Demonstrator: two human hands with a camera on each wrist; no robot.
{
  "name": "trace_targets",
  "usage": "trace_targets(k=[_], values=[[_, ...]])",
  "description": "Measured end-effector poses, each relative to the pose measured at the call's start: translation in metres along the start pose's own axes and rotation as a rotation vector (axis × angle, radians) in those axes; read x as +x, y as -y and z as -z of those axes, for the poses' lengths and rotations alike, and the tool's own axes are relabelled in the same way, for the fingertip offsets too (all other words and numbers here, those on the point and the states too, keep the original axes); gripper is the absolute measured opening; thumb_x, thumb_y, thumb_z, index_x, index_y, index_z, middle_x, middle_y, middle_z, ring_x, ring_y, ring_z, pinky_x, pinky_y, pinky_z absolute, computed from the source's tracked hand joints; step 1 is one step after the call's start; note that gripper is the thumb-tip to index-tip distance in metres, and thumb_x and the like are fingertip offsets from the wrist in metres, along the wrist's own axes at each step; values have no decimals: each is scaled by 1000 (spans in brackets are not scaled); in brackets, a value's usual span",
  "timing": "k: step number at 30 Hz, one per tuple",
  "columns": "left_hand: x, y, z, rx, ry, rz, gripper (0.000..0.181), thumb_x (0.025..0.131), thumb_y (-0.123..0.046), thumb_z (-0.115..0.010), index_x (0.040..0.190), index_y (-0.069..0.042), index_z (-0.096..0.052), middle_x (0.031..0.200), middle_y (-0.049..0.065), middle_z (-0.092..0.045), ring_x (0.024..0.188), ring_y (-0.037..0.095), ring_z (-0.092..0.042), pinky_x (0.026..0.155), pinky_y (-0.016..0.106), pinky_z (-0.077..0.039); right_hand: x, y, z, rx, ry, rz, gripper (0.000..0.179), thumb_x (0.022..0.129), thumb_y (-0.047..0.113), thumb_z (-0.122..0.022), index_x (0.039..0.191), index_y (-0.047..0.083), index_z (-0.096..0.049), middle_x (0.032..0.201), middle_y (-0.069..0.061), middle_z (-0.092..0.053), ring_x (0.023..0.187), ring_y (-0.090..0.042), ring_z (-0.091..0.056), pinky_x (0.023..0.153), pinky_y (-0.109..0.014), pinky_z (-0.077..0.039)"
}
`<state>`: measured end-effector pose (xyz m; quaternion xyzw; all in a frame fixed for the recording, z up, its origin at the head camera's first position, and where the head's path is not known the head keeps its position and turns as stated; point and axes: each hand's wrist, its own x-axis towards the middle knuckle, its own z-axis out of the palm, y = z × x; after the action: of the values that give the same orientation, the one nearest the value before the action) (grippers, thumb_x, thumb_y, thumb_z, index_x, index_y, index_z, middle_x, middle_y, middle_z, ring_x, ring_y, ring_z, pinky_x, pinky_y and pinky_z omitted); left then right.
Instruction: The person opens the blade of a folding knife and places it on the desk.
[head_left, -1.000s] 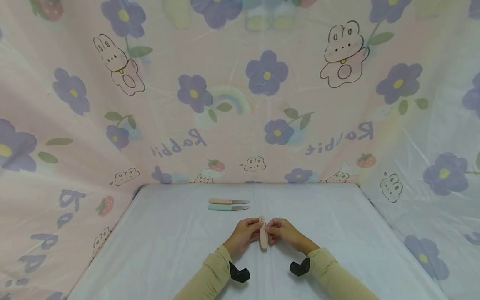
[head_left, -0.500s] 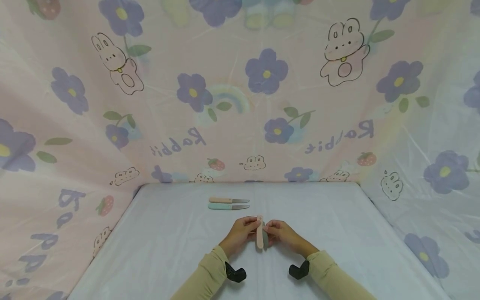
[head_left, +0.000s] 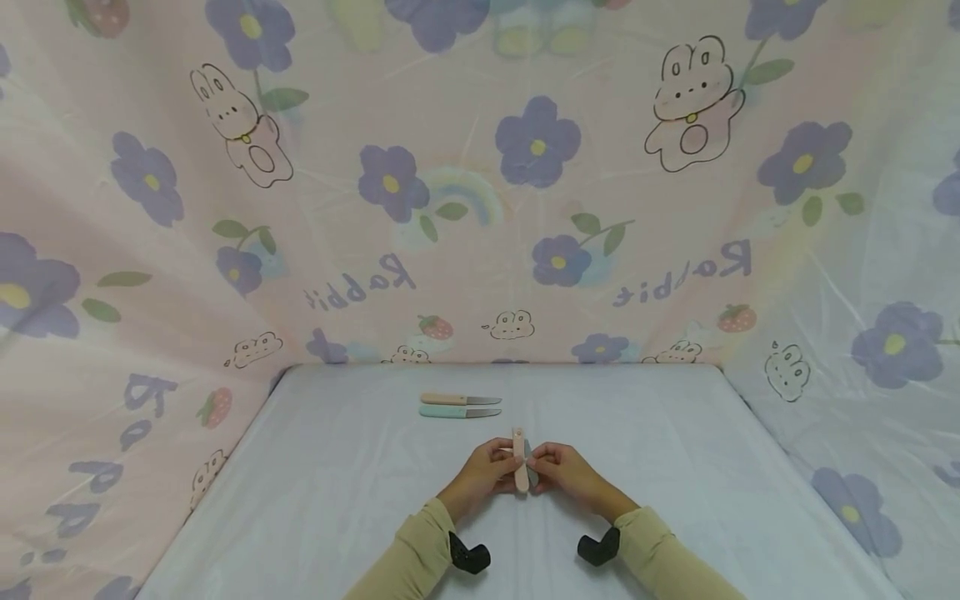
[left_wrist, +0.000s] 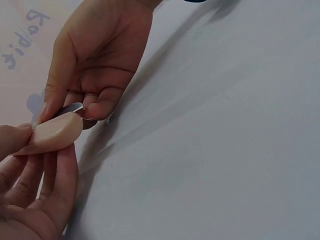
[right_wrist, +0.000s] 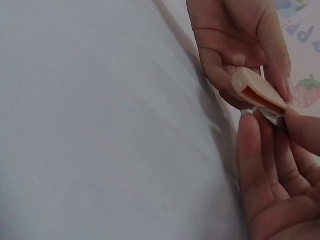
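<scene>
In the head view my left hand [head_left: 480, 477] grips the pale pink handle [head_left: 519, 468] of a small folding knife, held nearly upright above the table. On its right, my right hand [head_left: 573, 477] pinches the grey blade [head_left: 532, 477], which stands partly out of the handle at a small angle. The left wrist view shows the rounded handle end [left_wrist: 62, 131] between left thumb and fingers, the metal blade [left_wrist: 72, 107] beside it. From the right wrist, a slot shows along the handle [right_wrist: 257, 89], and the blade [right_wrist: 272, 117] lies against the right fingers. The pivot end is hidden there.
Behind the hands, two knives lie side by side on the white table [head_left: 337, 500], blades out to the right: one with a peach handle [head_left: 442, 398], one with a mint handle [head_left: 442, 411]. A printed cloth [head_left: 480, 275] encloses the back and sides.
The blade shows more beside the handle than a second ago, when it lay close along it. Both hands stay near the same spot; the knife has shifted slightly left.
</scene>
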<state>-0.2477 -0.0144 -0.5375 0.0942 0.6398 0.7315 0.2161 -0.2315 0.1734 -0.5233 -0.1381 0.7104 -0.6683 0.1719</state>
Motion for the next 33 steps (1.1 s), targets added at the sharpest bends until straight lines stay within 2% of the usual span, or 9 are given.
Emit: trace_targets(k=[5,12,17,25,33], values=[[-2,2,2,22,1,-14,38,85,-16,-60,118,-2,-47,95,11,-57,80,22,-60,68,37,-52,3,-9,2,4,20,13,23,89,10,-53,100,-10,-49,82,-13,-62,73,-28,-60,67,-43,-51],[-6,3,8,92,-12,-50,39,84,-20,-62,116,-3,-49,96,9,-60,81,19,-61,67,34,-52,8,-22,7,-59,9,15,29,87,20,-57,100,-5,-51,83,-9,-61,73,-17,-58,66,-35,-52],[-9,1,13,135,-42,-70,38,83,-21,-62,115,-6,-50,95,9,-62,80,18,-60,67,32,-52,7,-22,10,-93,6,16,31,87,23,-57,101,-4,-52,87,-13,-61,74,-18,-58,66,-33,-52],[-15,2,21,202,-46,-94,36,81,-26,-64,111,-8,-54,93,7,-63,79,16,-58,66,28,-50,3,-19,15,-166,-4,5,28,87,24,-57,102,1,-56,84,-12,-60,71,-18,-55,62,-29,-48],[-23,-3,31,304,-43,-78,33,82,-33,-62,109,-15,-59,94,3,-63,82,15,-57,68,26,-49,-2,-13,16,-204,6,10,30,88,24,-56,104,-1,-56,87,-14,-58,73,-19,-53,62,-28,-49]])
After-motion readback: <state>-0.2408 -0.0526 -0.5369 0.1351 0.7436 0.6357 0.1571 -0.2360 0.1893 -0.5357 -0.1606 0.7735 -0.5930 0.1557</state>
